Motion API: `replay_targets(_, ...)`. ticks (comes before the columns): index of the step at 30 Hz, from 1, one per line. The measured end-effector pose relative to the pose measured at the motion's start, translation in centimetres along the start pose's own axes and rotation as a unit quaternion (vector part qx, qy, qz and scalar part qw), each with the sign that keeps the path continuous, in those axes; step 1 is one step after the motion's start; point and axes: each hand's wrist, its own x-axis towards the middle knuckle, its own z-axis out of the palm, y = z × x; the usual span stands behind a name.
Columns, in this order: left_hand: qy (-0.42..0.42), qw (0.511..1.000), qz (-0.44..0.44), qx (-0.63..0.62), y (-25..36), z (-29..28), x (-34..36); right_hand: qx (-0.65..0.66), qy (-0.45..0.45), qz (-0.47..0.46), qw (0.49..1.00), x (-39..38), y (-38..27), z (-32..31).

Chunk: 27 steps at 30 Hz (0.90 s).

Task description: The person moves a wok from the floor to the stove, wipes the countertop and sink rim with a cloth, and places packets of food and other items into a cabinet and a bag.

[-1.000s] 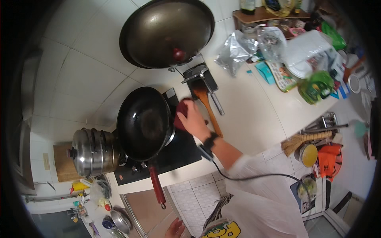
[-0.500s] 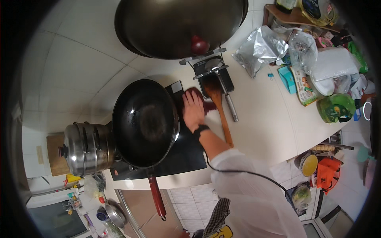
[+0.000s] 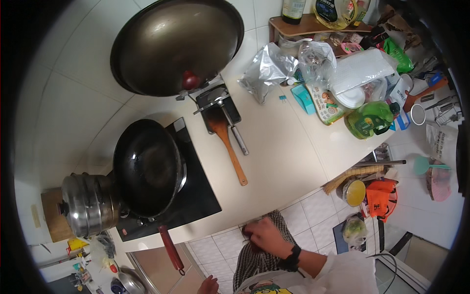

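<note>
My right hand (image 3: 266,236) is closed on a dark red cloth (image 3: 248,232), just off the counter's (image 3: 274,161) near edge. My left hand (image 3: 209,284) is farther below; grip unclear. The black wok (image 3: 147,166) sits up-left.

Two woks (image 3: 147,166) (image 3: 176,44), one spatula (image 3: 226,142)

Bright, even kitchen light under a heavy fisheye bend.

White tiles and the countertop (image 3: 274,147) glow without harsh shadow; a soft sheen lies on the hanging wok lid (image 3: 176,46) at 12 o'clock and the steel pot (image 3: 88,203) at 8 o'clock. A black vignette rings the frame, thickest at 3 and 9 o'clock. Straight edges curve near the rim, and the hand (image 3: 264,235) at 6 o'clock looks slightly soft.
</note>
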Motion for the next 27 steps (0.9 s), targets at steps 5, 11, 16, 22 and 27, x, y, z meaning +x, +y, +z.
replay_targets(5,0.001,0.999,-0.031,0.013,3.4,2.3,0.7,-0.146,0.333,-0.031,0.931,15.5,6.4,-11.3)
replay_targets(11,-0.026,0.998,-0.019,0.047,5.1,4.8,1.4,-0.324,0.356,0.020,0.876,23.6,15.3,-12.5)
replay_targets(16,-0.038,0.998,-0.038,0.026,4.5,5.0,2.2,-0.291,0.324,0.124,0.892,8.0,13.5,-12.1)
replay_targets(22,-0.024,0.996,0.020,0.088,5.8,4.6,3.5,-0.241,0.411,0.431,0.766,-14.7,20.0,-12.9)
replay_targets(27,-0.045,0.989,0.018,0.141,8.0,5.8,4.1,-0.334,0.427,0.194,0.817,-3.0,18.6,-22.4)
